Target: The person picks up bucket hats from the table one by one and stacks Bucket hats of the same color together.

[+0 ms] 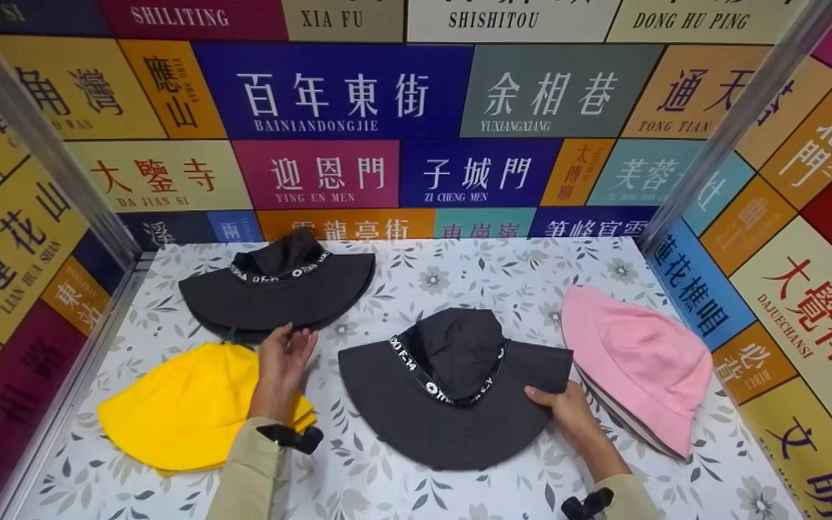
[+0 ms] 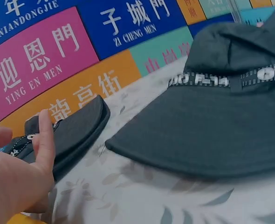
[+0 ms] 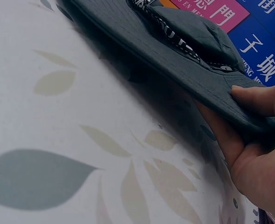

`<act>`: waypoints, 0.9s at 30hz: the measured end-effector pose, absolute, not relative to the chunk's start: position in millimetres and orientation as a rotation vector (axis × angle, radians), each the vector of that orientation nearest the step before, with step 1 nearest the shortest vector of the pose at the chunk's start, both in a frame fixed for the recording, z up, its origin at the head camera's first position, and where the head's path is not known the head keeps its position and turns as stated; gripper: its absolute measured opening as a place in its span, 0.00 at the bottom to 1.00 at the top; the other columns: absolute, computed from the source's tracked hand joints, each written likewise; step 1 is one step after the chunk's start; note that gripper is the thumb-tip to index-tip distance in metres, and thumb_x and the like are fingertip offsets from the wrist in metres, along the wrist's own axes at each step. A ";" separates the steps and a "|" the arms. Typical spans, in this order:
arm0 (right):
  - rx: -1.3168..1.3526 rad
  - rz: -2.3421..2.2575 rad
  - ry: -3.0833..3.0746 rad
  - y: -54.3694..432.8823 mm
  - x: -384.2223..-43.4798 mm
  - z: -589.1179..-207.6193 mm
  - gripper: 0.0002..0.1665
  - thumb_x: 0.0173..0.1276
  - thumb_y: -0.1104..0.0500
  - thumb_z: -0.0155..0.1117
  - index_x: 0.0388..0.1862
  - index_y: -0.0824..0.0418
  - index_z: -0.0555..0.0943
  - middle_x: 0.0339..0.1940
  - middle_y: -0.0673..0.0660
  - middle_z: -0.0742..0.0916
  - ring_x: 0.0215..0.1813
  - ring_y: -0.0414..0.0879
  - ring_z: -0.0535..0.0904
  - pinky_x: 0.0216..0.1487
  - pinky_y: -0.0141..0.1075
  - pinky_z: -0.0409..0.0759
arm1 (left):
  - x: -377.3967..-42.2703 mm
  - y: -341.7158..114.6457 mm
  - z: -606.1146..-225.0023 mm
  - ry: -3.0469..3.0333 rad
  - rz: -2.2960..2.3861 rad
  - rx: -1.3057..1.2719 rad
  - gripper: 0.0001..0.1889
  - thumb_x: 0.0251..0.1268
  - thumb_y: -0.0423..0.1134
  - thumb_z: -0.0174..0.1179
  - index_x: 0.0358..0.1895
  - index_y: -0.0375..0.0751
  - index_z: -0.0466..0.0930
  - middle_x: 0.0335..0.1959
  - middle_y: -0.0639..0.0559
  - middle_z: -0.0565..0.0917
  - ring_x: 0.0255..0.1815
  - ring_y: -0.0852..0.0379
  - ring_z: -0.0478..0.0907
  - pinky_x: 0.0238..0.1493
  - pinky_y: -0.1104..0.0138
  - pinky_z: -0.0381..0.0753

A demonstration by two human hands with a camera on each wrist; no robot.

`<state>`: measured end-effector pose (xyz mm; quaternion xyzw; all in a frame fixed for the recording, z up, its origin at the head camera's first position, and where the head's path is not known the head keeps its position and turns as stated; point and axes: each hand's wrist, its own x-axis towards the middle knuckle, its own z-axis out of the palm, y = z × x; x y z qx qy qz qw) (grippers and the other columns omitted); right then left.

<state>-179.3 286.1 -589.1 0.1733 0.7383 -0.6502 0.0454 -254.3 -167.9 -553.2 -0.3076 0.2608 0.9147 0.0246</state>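
Observation:
In the head view a dark bucket hat [image 1: 452,426] with a lettered band is at the middle of the table. My right hand [image 1: 568,415] pinches its brim at the right side, thumb on top and fingers underneath. In the right wrist view, that brim [image 3: 175,79] slants above the patterned surface. My left hand [image 1: 284,372] has loosely bent fingers and nothing in its grasp. Its fingertips are right at the near brim of a second dark bucket hat [image 1: 279,296], farther back on the left. Below my left wrist, a yellow hat [image 1: 178,412] is partly covered by the forearm.
A pink bucket hat [image 1: 640,368] lies on the right of the table, beside my right hand. The table has a white leaf-patterned cover [image 1: 459,274]. Panels with coloured lettered blocks [image 1: 329,94] stand behind and on both sides, with metal posts [image 1: 734,108] at the back corners.

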 end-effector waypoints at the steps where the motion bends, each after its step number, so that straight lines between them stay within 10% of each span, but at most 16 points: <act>1: 0.527 -1.974 2.262 286.4 -179.2 -589.2 0.23 0.63 0.65 0.70 0.54 0.77 0.76 0.36 0.53 0.87 0.39 0.41 0.83 0.47 0.27 0.81 | -255.1 -168.2 -553.6 0.884 2.791 -0.964 0.05 0.77 0.36 0.47 0.50 0.43 0.65 0.44 0.48 0.67 0.45 0.56 0.75 0.55 0.65 0.86; 7: 0.537 -1.890 2.310 291.1 -178.2 -592.9 0.25 0.64 0.62 0.70 0.55 0.75 0.75 0.39 0.54 0.86 0.40 0.40 0.81 0.46 0.26 0.79 | -261.8 -168.1 -557.1 1.144 2.631 -0.985 0.19 0.77 0.43 0.50 0.64 0.39 0.66 0.42 0.47 0.73 0.44 0.54 0.81 0.59 0.64 0.84; 13: 0.528 -1.928 2.278 288.8 -181.5 -591.7 0.25 0.64 0.63 0.70 0.56 0.75 0.76 0.39 0.54 0.87 0.41 0.42 0.83 0.47 0.27 0.81 | -273.2 -169.3 -556.1 1.215 2.598 -0.907 0.36 0.77 0.52 0.48 0.81 0.43 0.47 0.71 0.34 0.67 0.52 0.51 0.83 0.63 0.64 0.80; 20: 0.553 -1.906 2.284 285.9 -180.4 -591.2 0.25 0.63 0.63 0.71 0.54 0.75 0.76 0.38 0.55 0.87 0.40 0.42 0.83 0.46 0.28 0.81 | -278.9 -175.3 -549.2 1.191 2.559 -0.932 0.38 0.78 0.54 0.45 0.82 0.52 0.37 0.77 0.34 0.62 0.40 0.53 0.87 0.62 0.66 0.81; 27: 0.576 -1.934 2.260 286.9 -181.2 -593.3 0.25 0.63 0.64 0.70 0.54 0.76 0.76 0.37 0.54 0.87 0.40 0.42 0.83 0.46 0.28 0.81 | -279.0 -175.0 -549.9 1.188 2.616 -1.067 0.39 0.78 0.40 0.45 0.82 0.46 0.32 0.82 0.42 0.46 0.73 0.46 0.68 0.62 0.68 0.81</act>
